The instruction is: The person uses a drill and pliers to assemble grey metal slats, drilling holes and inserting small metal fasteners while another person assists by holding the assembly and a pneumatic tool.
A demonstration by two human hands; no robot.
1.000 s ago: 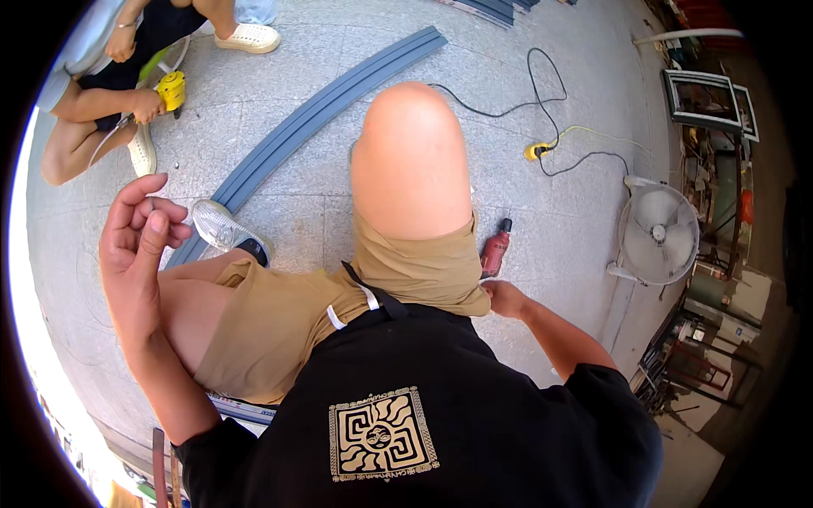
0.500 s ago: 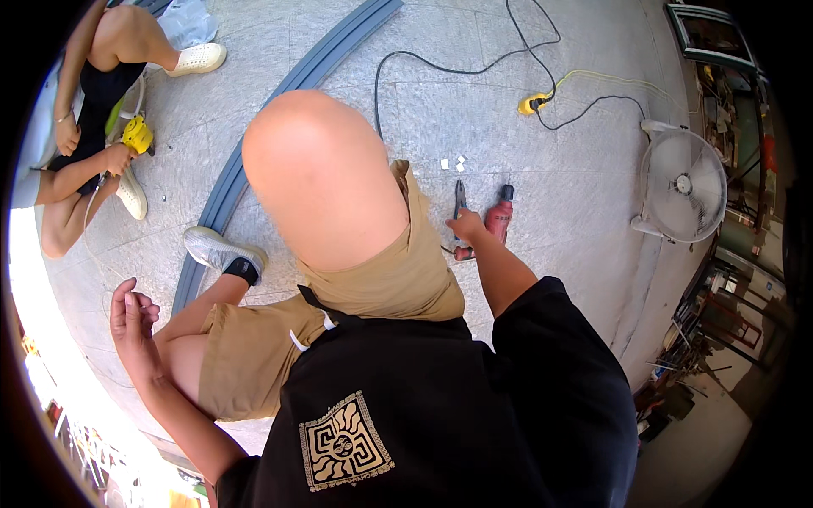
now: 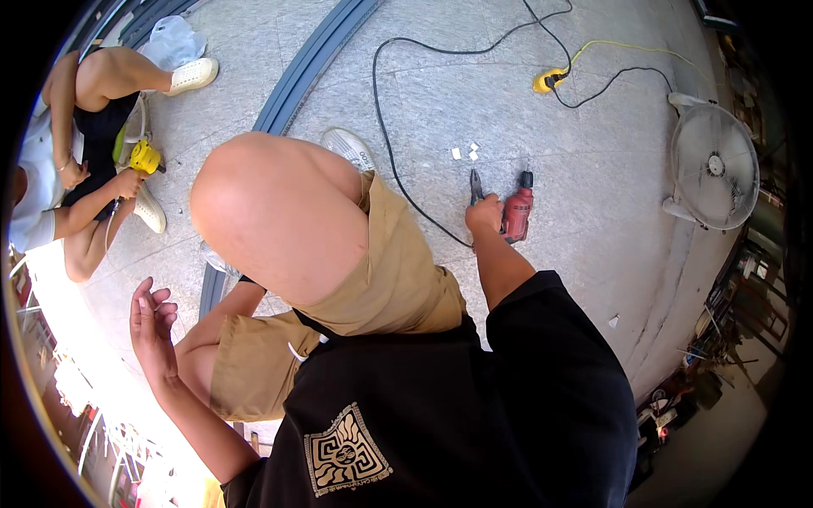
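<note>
My right hand (image 3: pixel 484 215) is closed around the handles of a pair of pliers (image 3: pixel 476 182), low over the grey tiled floor. Right beside it, a red power drill (image 3: pixel 518 212) with a black chuck lies on the floor; the hand hides part of it. Three small white pieces (image 3: pixel 473 151) lie just beyond the pliers' jaws. Out to the left, my left hand (image 3: pixel 154 326) hangs in the air beside my thigh, holding nothing, its fingers loosely curled and apart.
Long grey metal profiles (image 3: pixel 315 63) run under my raised leg. A black cable (image 3: pixel 378 102) loops toward a yellow socket block (image 3: pixel 549 80). A fan (image 3: pixel 716 165) stands at right. At left, a co-worker's hand (image 3: pixel 129 182) holds a yellow power tool (image 3: pixel 146 158); a plastic bag (image 3: pixel 174 42) lies behind.
My raised knee has swung left, and a shoe now shows beyond it. The view has shifted. My right hand stays at the pliers and now covers more of the drill's handle end.
</note>
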